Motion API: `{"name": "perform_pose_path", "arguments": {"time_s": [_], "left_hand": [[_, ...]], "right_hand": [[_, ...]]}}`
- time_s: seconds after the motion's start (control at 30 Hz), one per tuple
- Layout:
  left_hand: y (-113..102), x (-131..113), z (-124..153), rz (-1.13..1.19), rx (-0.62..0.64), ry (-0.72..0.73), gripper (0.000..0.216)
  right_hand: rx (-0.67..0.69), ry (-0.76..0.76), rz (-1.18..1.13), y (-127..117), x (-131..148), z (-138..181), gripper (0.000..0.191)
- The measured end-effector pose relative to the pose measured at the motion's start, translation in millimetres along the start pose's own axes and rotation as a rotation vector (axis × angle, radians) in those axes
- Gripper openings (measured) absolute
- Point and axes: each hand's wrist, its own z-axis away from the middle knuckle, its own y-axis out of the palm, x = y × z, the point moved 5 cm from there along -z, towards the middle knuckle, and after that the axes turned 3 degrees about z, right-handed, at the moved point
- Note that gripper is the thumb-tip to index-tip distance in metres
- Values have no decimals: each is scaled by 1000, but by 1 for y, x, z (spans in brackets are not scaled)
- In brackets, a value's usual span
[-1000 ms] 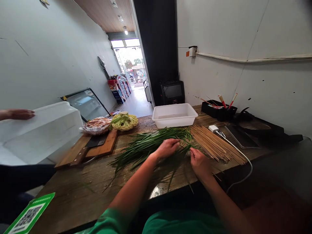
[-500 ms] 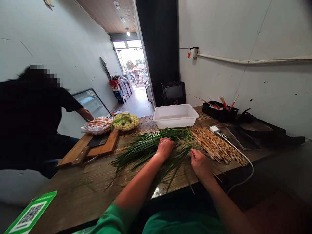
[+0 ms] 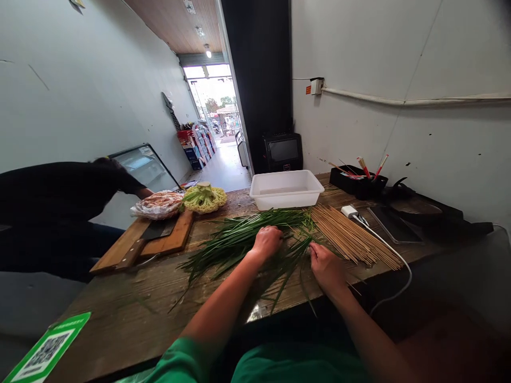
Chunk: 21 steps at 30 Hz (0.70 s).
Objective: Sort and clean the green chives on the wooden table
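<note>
A pile of long green chive leaves [image 3: 235,239] lies across the wooden table [image 3: 131,314]. My left hand [image 3: 266,242] rests on the pile with its fingers curled into the leaves. My right hand [image 3: 326,266] is closed in a pinch on a few chive leaves just right of the pile's middle. A fan of bamboo skewers [image 3: 351,236] lies right of the chives, close to my right hand.
A white plastic tub [image 3: 285,189] stands behind the chives. At left a cutting board [image 3: 167,242] holds a cleaver, with a cauliflower [image 3: 204,198] and a wrapped dish [image 3: 158,205] behind. A charger cable [image 3: 383,242], a tablet and a black chopstick box [image 3: 359,181] are at right. A person in black [image 3: 59,207] bends at far left.
My hands stay on the chives, shifting only slightly. The person at left first held a white box, then stood near the table, and now bends lower; the box is out of view.
</note>
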Motion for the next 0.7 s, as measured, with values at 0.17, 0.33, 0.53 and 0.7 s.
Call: {"name": "perform_pose_path", "arguments": {"time_s": [0.17,0.33,0.53,0.7], "left_hand": [[1,2,-2,17,-4,65,23],[-1,12,-7,396,-162,-84,24],[-1,19,-7,662,-254,-105,20],[-4,18,-8,635,-314,-69,13]], "right_hand": [[0,2,-2,-2,1,0,31],[-4,0,-26,-3,2,0,30],[-2,9,-43,-2,1,1,31],[-10,2,-46,-3,2,2,31]]}}
